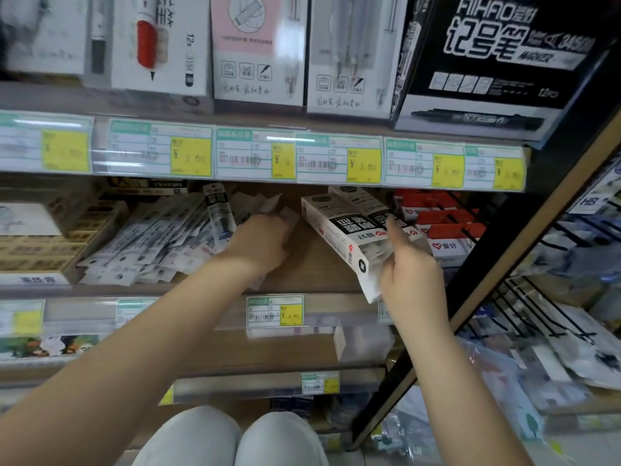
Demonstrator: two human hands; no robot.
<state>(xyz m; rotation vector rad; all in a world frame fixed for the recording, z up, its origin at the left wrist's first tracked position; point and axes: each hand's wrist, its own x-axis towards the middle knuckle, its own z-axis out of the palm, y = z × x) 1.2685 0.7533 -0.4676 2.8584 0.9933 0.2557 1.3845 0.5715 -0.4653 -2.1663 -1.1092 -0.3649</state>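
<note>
While a shopper is crouching at a stationery shelf, the right hand [413, 274] is gripping the near end of a white pen box [346, 230], forefinger lying along its top, seemingly tilting it off the bare shelf board [312, 264]. The left hand [260, 242] is clutching refill packets [270, 203] beside that gap, under the low price rail [302, 159].

The left hand [265, 243] and right hand [413, 277] are bare, as are both forearms up to the picture's edge. Plain, smooth light grey trousers [201, 438] cover the two knees.
</note>
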